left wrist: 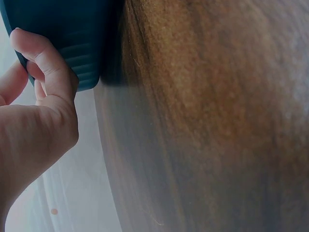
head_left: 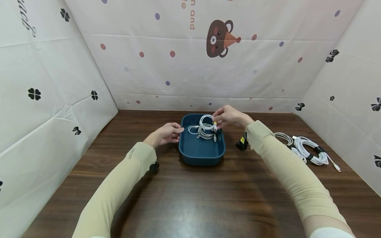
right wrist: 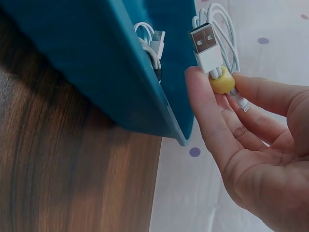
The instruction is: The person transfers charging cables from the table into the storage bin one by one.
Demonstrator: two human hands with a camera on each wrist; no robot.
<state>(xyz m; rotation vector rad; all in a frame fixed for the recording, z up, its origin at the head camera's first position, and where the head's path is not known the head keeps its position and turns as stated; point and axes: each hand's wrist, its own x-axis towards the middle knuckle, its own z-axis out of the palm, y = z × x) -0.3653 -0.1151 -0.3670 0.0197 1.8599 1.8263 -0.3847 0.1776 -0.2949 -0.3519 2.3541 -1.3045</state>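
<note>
A dark blue plastic bin (head_left: 202, 160) stands on the table, holding coiled white cables (head_left: 205, 135) with metal plugs. On its left side, my left hand (head_left: 167, 134) grips the rim between thumb and fingers; the left wrist view shows the thumb (left wrist: 36, 46) against the bin wall. Over the bin's right part, my right hand (head_left: 230, 116) pinches a coiled white USB cable (right wrist: 208, 60) by its yellow tie (right wrist: 222, 82). The USB plug of this cable points up past the fingertips in the right wrist view. Below it, another cable's plug (right wrist: 158, 43) shows inside the bin.
To the right, beside my right forearm, lie more coiled white cables (head_left: 319, 160), one bundled with black straps. Part of that group is hidden behind the sleeve. A printed white cloth (head_left: 184, 76) forms walls at the back and both sides of the brown wooden table (head_left: 190, 201).
</note>
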